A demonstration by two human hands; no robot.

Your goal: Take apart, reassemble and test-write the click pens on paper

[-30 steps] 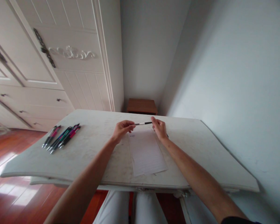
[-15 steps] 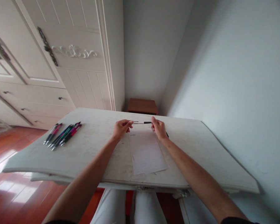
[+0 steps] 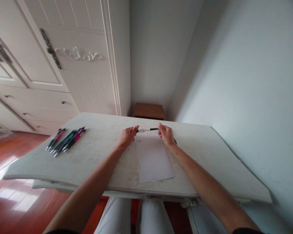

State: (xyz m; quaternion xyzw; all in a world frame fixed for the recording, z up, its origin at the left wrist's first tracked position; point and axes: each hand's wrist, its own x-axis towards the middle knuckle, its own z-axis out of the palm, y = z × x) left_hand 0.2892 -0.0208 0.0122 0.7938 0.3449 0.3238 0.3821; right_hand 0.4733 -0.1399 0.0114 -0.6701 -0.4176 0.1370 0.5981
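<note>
A pen [image 3: 147, 130] with a pale barrel, a clip and a dark grip lies level between my two hands, above the top edge of a sheet of lined paper [image 3: 154, 159]. My left hand [image 3: 128, 135] pinches its clip end. At the dark end, my right hand [image 3: 165, 134] is closed with the thumb up, its fingers around the pen's grip. A small dark tip [image 3: 175, 141] shows behind my right wrist; what it belongs to is mostly hidden. The paper lies flat on the table [image 3: 100, 126], with a small scribble near its top left.
Several pens [image 3: 67, 141], some pink, green and black, lie in a loose group on the table's left side. A white wardrobe [image 3: 88, 84] stands at the back left. Behind the table is a brown wooden box or stand [image 3: 149, 110]; a wall [image 3: 246, 97] borders the right.
My left hand has shifted its grip on the pen, thumb now raised, and the pen's clip end has dropped slightly. My right hand has stayed nearly in place.
</note>
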